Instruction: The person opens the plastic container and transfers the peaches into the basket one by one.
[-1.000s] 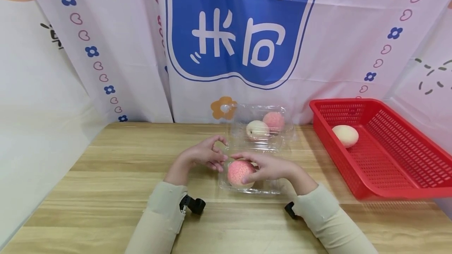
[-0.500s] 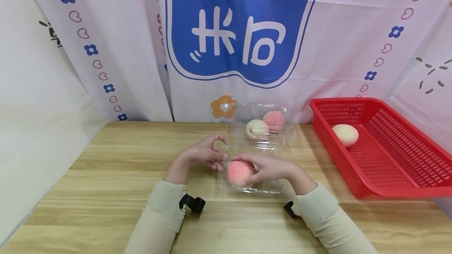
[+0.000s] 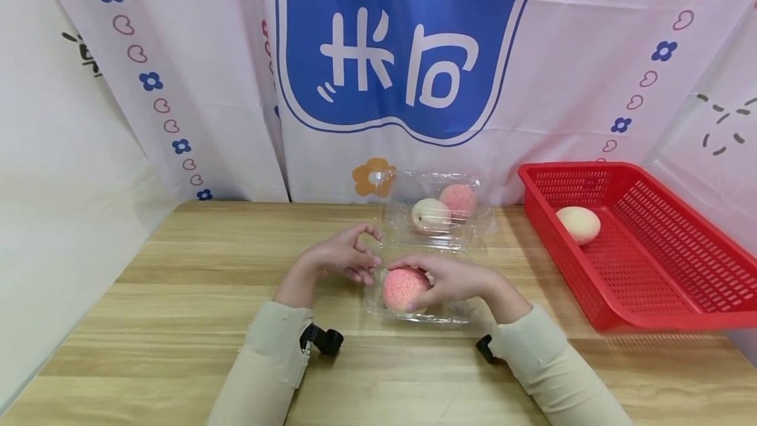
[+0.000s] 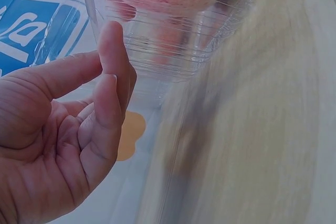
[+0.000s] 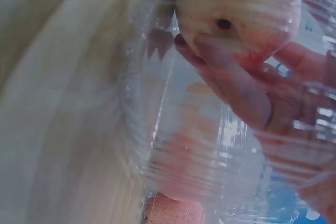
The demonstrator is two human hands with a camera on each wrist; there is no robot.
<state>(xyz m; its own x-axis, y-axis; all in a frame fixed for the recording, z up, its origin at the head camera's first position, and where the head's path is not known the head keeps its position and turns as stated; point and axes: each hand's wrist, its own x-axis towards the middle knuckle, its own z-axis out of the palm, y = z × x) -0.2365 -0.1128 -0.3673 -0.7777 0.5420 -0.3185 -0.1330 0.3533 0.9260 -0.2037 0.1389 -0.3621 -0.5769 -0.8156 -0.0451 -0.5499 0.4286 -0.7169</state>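
Observation:
A pink-and-cream peach (image 3: pixel 405 289) sits in the near half of a clear plastic clamshell box (image 3: pixel 440 317), close to its left end. My right hand (image 3: pixel 452 279) holds this peach from the right, thumb on the near side and fingers over the far side. In the right wrist view, the right hand (image 5: pixel 247 90) shows through the clear plastic against the peach (image 5: pixel 241 9). My left hand (image 3: pixel 343 256) is at the box's left edge, fingers loosely bent. A fingertip of the left hand (image 4: pixel 79 124) lies against or very near the clear wall; contact is hard to tell.
Behind the near half, a cream peach (image 3: pixel 430 215) and a pink peach (image 3: pixel 458 201) show in or through the clear plastic. A red basket (image 3: pixel 603 301) with one pale peach (image 3: pixel 579 225) stands on the right. A printed cloth (image 3: pixel 236 117) hangs behind the wooden table (image 3: pixel 177 321).
The right thumb and fingers have settled around the peach, which has turned or shifted slightly. My left hand has stayed almost still. The head view has tilted a little.

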